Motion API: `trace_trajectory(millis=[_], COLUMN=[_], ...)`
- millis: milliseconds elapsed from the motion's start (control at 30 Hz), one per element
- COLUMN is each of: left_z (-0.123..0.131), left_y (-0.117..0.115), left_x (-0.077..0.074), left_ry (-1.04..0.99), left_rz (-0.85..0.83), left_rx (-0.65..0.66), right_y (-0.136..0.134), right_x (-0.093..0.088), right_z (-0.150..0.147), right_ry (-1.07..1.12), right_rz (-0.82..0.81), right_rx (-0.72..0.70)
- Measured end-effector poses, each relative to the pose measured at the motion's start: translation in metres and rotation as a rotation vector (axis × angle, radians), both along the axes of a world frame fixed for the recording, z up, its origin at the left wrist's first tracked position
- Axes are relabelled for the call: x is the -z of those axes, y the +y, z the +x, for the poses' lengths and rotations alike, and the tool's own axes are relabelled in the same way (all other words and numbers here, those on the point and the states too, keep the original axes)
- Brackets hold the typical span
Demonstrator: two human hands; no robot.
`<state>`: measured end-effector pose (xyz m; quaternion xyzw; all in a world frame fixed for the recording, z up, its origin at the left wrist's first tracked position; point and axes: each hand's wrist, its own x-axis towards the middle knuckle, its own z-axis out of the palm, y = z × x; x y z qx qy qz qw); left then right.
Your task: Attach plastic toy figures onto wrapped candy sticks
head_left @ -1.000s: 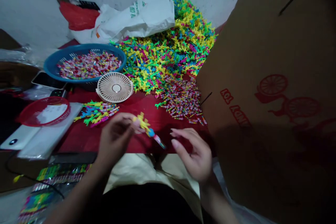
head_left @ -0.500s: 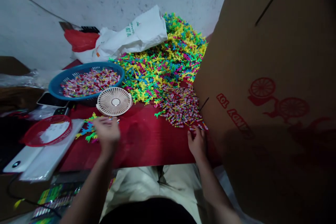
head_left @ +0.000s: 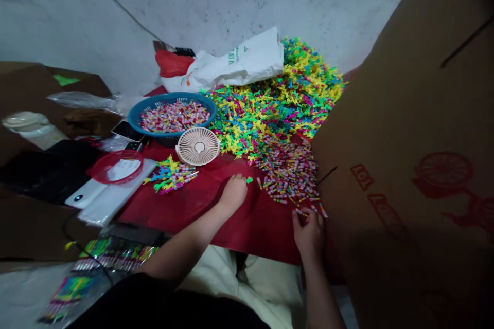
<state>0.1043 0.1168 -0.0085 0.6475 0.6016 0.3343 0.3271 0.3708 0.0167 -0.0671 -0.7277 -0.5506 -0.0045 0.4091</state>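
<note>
Tube [head_left: 302, 212] lies sideways in the right hand's [head_left: 311, 234] narrowed fingers; the left hand's [head_left: 234, 193] hold on a green figure [head_left: 249, 180] is unclear.

You are working in dim, cool light whose source you cannot tell. The wall [head_left: 216, 5] and bag [head_left: 250, 61] look brightest. The carton [head_left: 370, 113] dulls into shadow lower down, and the top right corner sinks to black. Your left hand [head_left: 234, 193] looks soft; your shirt [head_left: 181, 308] loses nearly all detail. The print [head_left: 386, 213] is smeared, the pile's [head_left: 309, 87] pieces run together, and shapes stretch toward the edges.
</note>
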Motion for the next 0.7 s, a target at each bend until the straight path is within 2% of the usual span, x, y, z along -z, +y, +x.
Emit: trace_trajectory(millis=[67,167,267,333,400,467,533,600,700], left_z=[-0.015,-0.033,-0.043,-0.044,-0.042,-0.039,-0.034,-0.03,-0.025], left_y=[-0.015,-0.038,-0.068,-0.088,-0.105,-0.117,-0.123,-0.126,-0.132], left_x=[-0.002,-0.01,-0.024,-0.035,-0.046,-0.058,-0.07,-0.082,-0.098], left_ry=[-0.1,-0.316,-0.551,-0.667,-0.777,-0.853,-0.843,-0.773,-0.674], left_rz=[-0.057,-0.169,-0.278,-0.333,-0.394,-0.447,-0.453,-0.397,-0.326], left_rx=[-0.046,-0.089,-0.058,-0.017,-0.01,-0.022,0.023,0.12,0.245], right_y=[0.002,0.003,-0.004,-0.018,-0.037,-0.056,-0.069,-0.074,-0.071], right_x=[-0.002,-0.008,-0.018,-0.028,-0.043,-0.064,-0.087,-0.11,-0.138], right_z=[-0.001,-0.002,-0.011,-0.027,-0.051,-0.078,-0.099,-0.109,-0.105], right_ry=[-0.011,0.083,0.188,0.234,0.359,0.542,0.618,0.668,0.695], right_rz=[-0.037,-0.047,0.005,0.023,0.022,-0.012,-0.034,-0.021,0.034], right_rx=[-0.023,-0.044,-0.036,-0.062,-0.18,-0.387,-0.559,-0.622,-0.615])
